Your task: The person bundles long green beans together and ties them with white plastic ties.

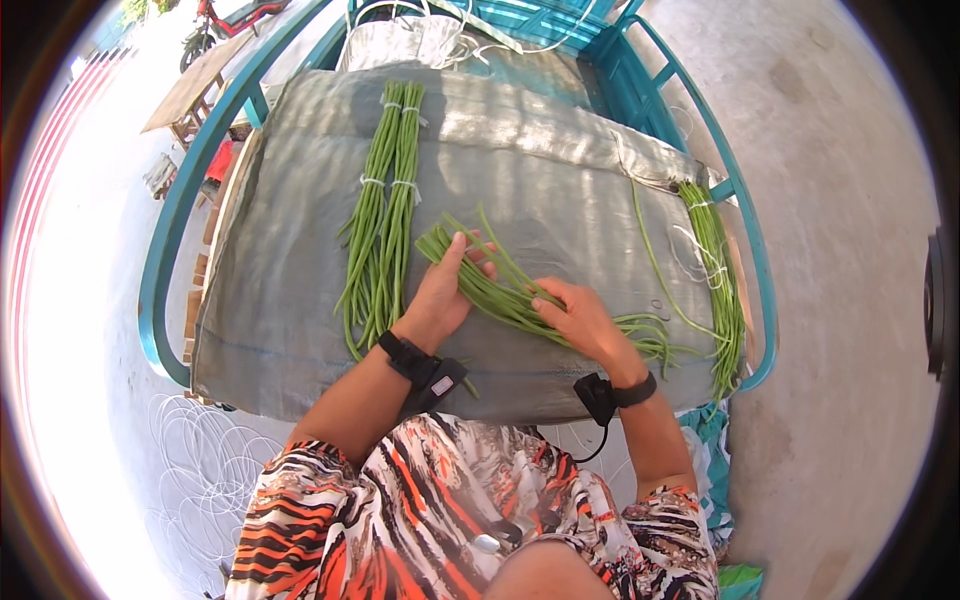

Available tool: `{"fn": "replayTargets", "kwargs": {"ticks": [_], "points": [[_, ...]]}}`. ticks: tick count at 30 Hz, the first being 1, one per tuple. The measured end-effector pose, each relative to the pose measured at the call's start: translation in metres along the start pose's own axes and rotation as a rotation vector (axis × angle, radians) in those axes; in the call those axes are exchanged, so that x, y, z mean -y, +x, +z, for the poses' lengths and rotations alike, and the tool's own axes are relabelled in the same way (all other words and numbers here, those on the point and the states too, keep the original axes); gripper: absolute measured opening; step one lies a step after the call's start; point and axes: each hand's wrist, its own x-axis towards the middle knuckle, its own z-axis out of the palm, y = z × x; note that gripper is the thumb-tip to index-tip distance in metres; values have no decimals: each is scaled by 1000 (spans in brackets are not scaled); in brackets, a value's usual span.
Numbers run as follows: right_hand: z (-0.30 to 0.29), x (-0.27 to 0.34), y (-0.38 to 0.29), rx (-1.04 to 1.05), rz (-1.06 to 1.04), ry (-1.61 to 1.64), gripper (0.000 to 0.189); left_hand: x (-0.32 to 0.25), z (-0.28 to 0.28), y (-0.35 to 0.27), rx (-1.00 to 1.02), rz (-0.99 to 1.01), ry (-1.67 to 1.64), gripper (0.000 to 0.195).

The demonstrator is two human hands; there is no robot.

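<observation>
A loose bunch of yardlong beans slants across the middle of the grey woven sheet. My left hand grips the bunch near its upper-left end, thumb over the top. Farther along, my right hand has its fingers closed around part of the same beans, and their thin tips trail out to its right. To the left lie two long bundles of yardlong beans side by side, each with white ties. Another tied bundle of beans rests at the sheet's right edge, with loose white string on it.
Blue-green metal rails curve up along both sides of the cart bed. Behind the sheet stands a white bucket. Coils of thin white string lie on the ground at lower left. A wooden table is beyond the left rail.
</observation>
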Motion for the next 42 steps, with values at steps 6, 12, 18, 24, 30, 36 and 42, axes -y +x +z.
{"fn": "replayTargets", "kwargs": {"ticks": [6, 12, 18, 24, 30, 36, 42], "points": [[1, 5, -9, -48, 75, -8, 27, -1, -2, -1, 10, 24, 44, 32], [11, -14, -11, -79, 26, 47, 26, 1, -4, 0, 27, 15, 40, 25], [19, -15, -12, -238, -76, -67, 28, 1, -3, 0, 0, 32, -2, 18], [21, -12, -5, -478, 3, 269, 30, 0, -11, 3, 12, -13, 15, 18], [19, 12, 0, -413, 89, 578, 31, -1, 2, 0, -21, -1, 14, 29], [29, 16, -1, -216, 126, 513, 27, -1, 5, -3, -26, 8, 49, 39], [32, 7, -6, -145, 109, 242, 24, 1, -4, 0, -2, 15, 16, 36]]}}
